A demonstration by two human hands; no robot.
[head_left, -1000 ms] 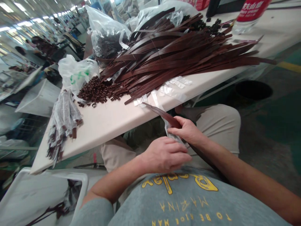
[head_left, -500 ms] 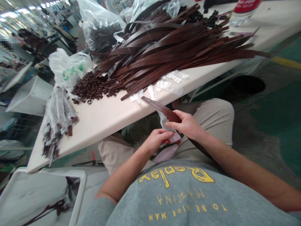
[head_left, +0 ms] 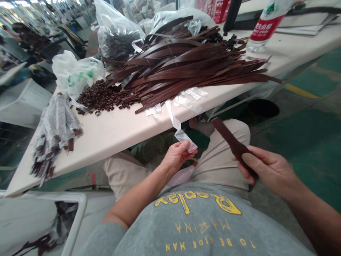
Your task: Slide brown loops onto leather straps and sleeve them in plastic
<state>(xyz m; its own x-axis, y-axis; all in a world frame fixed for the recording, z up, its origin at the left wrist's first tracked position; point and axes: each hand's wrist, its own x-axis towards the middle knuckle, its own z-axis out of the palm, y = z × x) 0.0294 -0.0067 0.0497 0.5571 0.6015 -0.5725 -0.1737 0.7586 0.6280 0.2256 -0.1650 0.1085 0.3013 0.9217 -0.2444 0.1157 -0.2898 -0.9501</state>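
Over my lap, my left hand [head_left: 179, 156] pinches the end of a clear plastic sleeve [head_left: 182, 135], whose other end reaches up to the table edge. Off to the right, my right hand [head_left: 263, 166] is closed around a dark brown strap [head_left: 226, 134] that points up and to the left. The strap and the sleeve are apart. A large pile of brown straps [head_left: 181, 65] lies on the white table [head_left: 106, 134]. Small brown loops [head_left: 99, 96] are heaped at its left end. More clear sleeves [head_left: 190, 99] lie near the front edge.
Plastic-wrapped straps [head_left: 57, 124] hang at the table's left end, near a white bag [head_left: 77, 73]. A bottle [head_left: 266, 28] stands at the back right. A white tray [head_left: 81, 209] is at lower left, and a dark round bin [head_left: 263, 108] is on the floor.
My right hand has moved right with the strap, away from my left hand. My left hand still pinches the sleeve, now stretched out toward the table. The view has shifted slightly.
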